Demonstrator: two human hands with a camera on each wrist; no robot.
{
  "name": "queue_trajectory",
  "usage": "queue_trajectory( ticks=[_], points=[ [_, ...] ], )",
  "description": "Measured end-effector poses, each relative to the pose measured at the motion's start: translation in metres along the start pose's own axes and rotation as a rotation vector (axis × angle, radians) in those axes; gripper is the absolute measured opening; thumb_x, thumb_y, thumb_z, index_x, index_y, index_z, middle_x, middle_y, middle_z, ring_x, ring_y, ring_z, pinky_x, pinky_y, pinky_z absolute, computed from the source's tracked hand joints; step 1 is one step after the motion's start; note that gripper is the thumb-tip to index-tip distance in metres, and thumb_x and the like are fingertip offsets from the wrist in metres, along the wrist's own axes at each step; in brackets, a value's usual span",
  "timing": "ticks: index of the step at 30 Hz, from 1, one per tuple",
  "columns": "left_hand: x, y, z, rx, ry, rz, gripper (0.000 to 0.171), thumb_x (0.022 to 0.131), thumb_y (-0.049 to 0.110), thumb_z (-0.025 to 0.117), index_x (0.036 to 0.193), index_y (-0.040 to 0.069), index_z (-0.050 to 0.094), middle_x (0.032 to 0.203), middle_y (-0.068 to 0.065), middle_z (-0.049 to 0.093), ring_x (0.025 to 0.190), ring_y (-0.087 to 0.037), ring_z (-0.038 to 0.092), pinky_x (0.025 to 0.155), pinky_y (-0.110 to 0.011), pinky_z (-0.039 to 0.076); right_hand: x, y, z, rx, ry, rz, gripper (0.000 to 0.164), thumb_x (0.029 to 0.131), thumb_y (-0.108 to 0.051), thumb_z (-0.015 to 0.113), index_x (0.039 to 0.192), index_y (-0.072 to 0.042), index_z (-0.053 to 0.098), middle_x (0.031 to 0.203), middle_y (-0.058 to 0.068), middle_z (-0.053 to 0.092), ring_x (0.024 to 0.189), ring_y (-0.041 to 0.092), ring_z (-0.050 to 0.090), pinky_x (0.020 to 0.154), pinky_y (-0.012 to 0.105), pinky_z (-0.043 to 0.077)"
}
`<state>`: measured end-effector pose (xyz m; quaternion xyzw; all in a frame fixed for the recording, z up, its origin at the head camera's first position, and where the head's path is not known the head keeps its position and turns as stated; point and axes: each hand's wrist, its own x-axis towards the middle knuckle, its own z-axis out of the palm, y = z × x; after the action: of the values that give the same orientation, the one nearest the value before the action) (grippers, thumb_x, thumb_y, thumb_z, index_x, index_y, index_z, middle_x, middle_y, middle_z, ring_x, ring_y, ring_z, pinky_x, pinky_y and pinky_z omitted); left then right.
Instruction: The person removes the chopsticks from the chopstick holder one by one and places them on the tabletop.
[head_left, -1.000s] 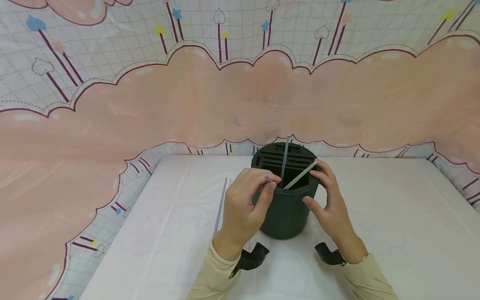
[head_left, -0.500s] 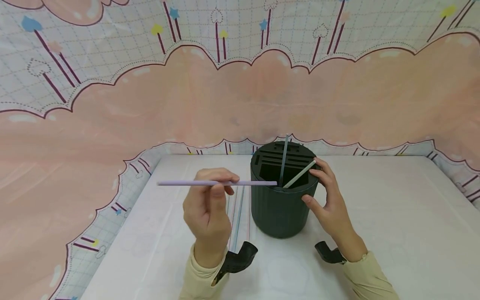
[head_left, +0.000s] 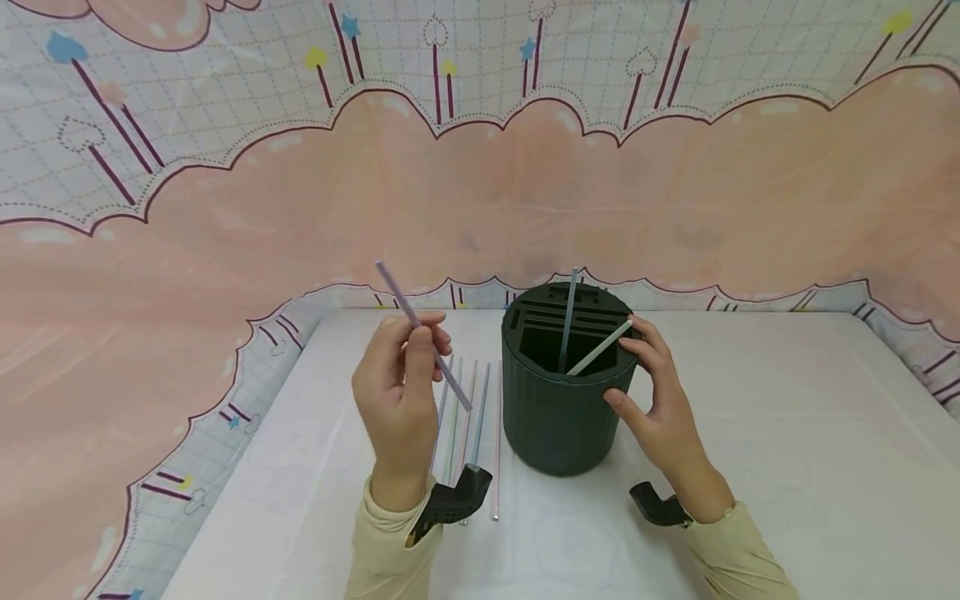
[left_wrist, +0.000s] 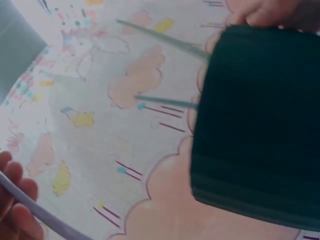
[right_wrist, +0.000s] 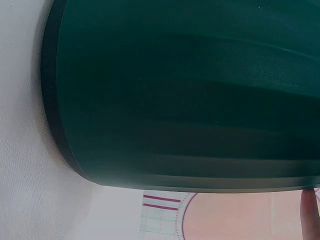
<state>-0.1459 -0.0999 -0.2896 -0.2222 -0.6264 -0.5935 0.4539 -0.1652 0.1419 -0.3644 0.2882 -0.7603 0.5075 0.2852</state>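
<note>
My left hand [head_left: 397,383] pinches a purple straw [head_left: 395,287] between thumb and fingers, left of a dark green ribbed container [head_left: 562,425]. The straw slants, its upper end pointing left. The container stands upright, its top partly covered by a slotted lid. Out of its front opening lean a blue-grey straw [head_left: 569,317] and a pale green straw [head_left: 603,346]. My right hand [head_left: 663,412] grips the container's right side near the rim, thumb in front. In the left wrist view the purple straw [left_wrist: 47,217] is apart from the container [left_wrist: 260,130]. Only a fingertip [right_wrist: 309,215] shows in the right wrist view.
Several pastel straws, among them a blue straw [head_left: 480,412] and a pink straw [head_left: 497,483], lie side by side on the white table [head_left: 787,433], partly hidden behind my left hand and wrist camera. A patterned curtain [head_left: 480,200] hangs behind the table.
My left hand has moved left, away from the container's opening, with the purple straw. The straw has swung from end-on to horizontal to slanting. My right hand and the container stay put.
</note>
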Motion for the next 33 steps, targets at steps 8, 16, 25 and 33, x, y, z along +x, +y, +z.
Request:
queue_trajectory(
  ticks=[8,16,25,33],
  points=[
    [-0.006,-0.046,-0.003,0.348,-0.184,-0.121,0.02,0.092,0.022,0.05,0.095,0.011,0.066,0.075,0.005,0.059,0.062,-0.007,0.055,0.049,-0.022,0.044,-0.001,-0.002,0.001,-0.014,0.0,0.003,0.056,0.086,-0.032,0.058,0.123,0.006,0.04,0.14,0.019,0.026,0.127,0.028,0.028,0.101,0.022,0.024],
    [-0.018,-0.083,-0.006,0.539,-0.319,-0.212,0.022,0.091,0.025,0.051,0.095,0.011,0.067,0.075,0.004,0.061,0.061,-0.006,0.056,0.048,-0.023,0.043,-0.003,-0.004,0.002,-0.013,0.003,0.008,0.055,0.086,-0.031,0.058,0.124,0.005,0.039,0.14,0.019,0.026,0.126,0.026,0.029,0.101,0.022,0.024],
    [-0.025,-0.105,-0.013,0.66,-0.364,-0.403,0.02,0.091,0.023,0.051,0.096,0.013,0.068,0.071,0.004,0.062,0.057,-0.006,0.056,0.048,-0.025,0.043,-0.002,-0.003,0.0,-0.018,0.004,0.001,0.057,0.086,-0.034,0.057,0.123,0.006,0.04,0.14,0.02,0.026,0.127,0.026,0.029,0.101,0.022,0.024],
    [-0.033,-0.126,-0.023,0.835,-0.428,-0.559,0.021,0.09,0.025,0.053,0.099,0.012,0.068,0.077,0.003,0.065,0.068,-0.015,0.059,0.054,-0.031,0.042,-0.001,-0.003,-0.001,-0.015,-0.003,0.013,0.056,0.086,-0.032,0.058,0.123,0.006,0.04,0.14,0.019,0.026,0.127,0.027,0.027,0.101,0.022,0.024]
  ],
)
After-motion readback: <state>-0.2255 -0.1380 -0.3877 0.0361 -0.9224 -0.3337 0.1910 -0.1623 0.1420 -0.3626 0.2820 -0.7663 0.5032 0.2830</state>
